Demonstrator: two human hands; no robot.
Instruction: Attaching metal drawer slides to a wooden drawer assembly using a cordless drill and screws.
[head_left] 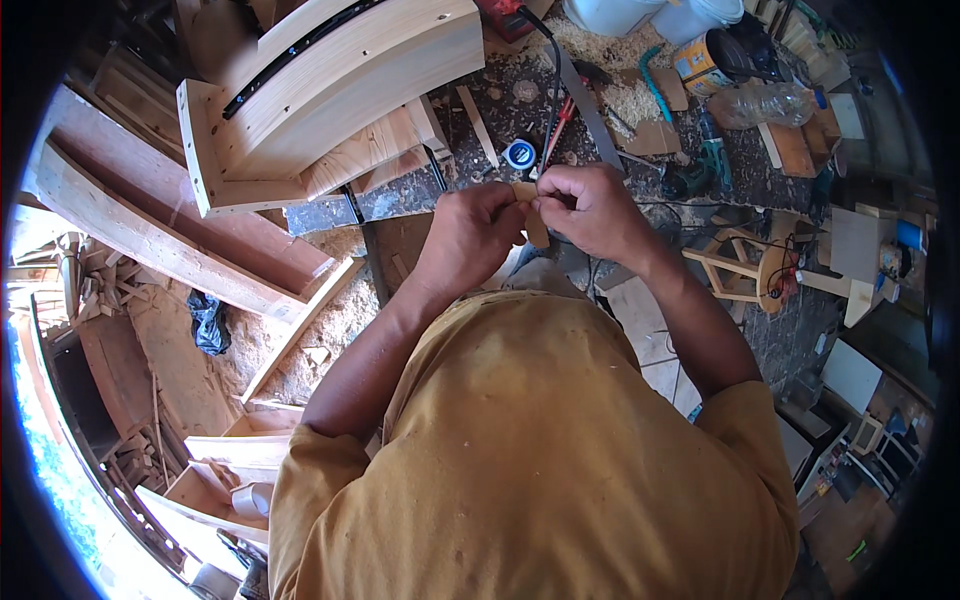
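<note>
Our left hand [470, 222] and right hand [590, 212] pinch a tan strip [538, 234]; at ten o'clock from it, a wooden assembly [340, 110] sits on the counter [525, 68]

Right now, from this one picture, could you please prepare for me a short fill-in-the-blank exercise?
1. The small tan piece is held by ____ the left hand and the right hand.
2. The teal drill lies nearer to the ____ hand.
3. The cap of the clear bottle is ____.

Missing words: both; right; blue.
</note>
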